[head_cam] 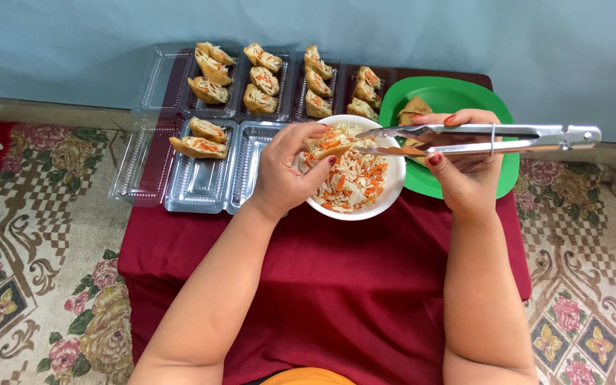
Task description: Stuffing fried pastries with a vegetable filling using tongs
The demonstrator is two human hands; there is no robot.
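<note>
While tongs [465, 140] touch it, left grip [286, 167] holds pastry [326, 145].

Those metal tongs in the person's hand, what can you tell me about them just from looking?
The tongs look like shiny steel: two long flat arms joined at a hinged end that points right, with a thin ring slid around both arms. They lie nearly level above the green plate. The right hand holds them near the middle, thumb below, fingers over the top. Their tips are nearly closed and reach left over the white bowl of shredded filling, close to the stuffed pocket held by the left hand.
</note>
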